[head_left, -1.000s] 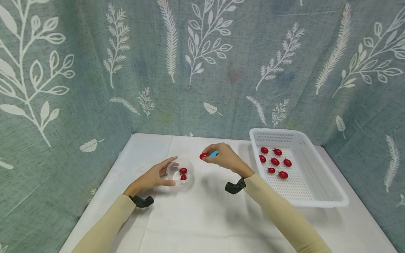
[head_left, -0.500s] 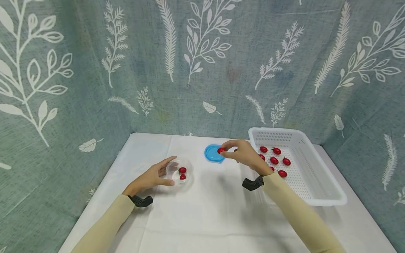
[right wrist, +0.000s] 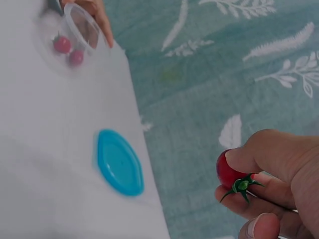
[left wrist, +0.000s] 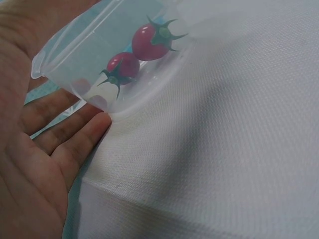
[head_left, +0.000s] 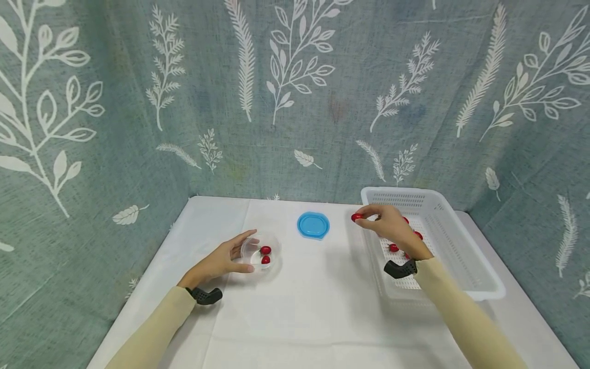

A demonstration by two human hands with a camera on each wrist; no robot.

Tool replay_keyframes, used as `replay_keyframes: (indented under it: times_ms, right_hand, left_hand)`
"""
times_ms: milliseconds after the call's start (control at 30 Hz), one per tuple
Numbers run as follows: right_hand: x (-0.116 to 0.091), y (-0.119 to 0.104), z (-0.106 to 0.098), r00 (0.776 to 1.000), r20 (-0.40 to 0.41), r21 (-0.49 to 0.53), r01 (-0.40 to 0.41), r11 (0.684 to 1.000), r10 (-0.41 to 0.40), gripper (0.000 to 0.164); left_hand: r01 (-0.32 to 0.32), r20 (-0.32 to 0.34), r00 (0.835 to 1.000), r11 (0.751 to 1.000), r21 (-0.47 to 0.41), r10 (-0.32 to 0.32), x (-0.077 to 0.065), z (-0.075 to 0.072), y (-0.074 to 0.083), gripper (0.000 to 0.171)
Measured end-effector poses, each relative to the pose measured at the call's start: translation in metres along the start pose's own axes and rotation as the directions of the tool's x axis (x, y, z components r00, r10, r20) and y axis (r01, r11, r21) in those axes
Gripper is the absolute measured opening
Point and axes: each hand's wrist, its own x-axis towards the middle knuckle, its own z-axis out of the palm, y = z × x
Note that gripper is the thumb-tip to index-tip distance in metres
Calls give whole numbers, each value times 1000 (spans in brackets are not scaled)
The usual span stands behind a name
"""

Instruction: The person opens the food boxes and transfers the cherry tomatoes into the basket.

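Observation:
My left hand (head_left: pixel 216 262) holds a clear plastic tub (head_left: pixel 249 251), thumb on its near side and fingers on its far side. In the left wrist view, fingertips (left wrist: pixel 99 124) meet the tub's wall near its base. Two red cherry tomatoes (left wrist: pixel 151 42) with green calyxes lie in the tub. Between thumb and fingers, my right hand (head_left: pixel 392 225) pinches another cherry tomato (right wrist: pixel 228 172), its green calyx showing in the right wrist view. That hand is above the left side of a white perforated basket (head_left: pixel 465 256), hiding some of the cherry tomatoes in it.
A blue lid (head_left: pixel 313 225) lies on the white tablecloth (head_left: pixel 295 312) between the tub and the basket. Behind the table hangs a grey-green curtain (head_left: pixel 276 169) with white leaf prints, which also closes in both sides.
My right hand has moved right, from near the tub past the blue lid to the basket, with the cherry tomato still pinched. The lid is now uncovered. My left hand stays at the tub.

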Motion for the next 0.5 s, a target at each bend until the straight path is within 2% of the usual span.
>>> replay_keyframes:
  times_ms: [267,500]
  right_hand:
    - [-11,29,-24,997,-31,-12,-70,997,69,40]
    - [-16,56,-39,994,-84,-45,-74,996,70,44]
  left_hand:
    - [-11,2,1000,1000,-19,11,0,1,0,103]
    - [-7,0,1000,1000,-27,7,-1,1,2,104]
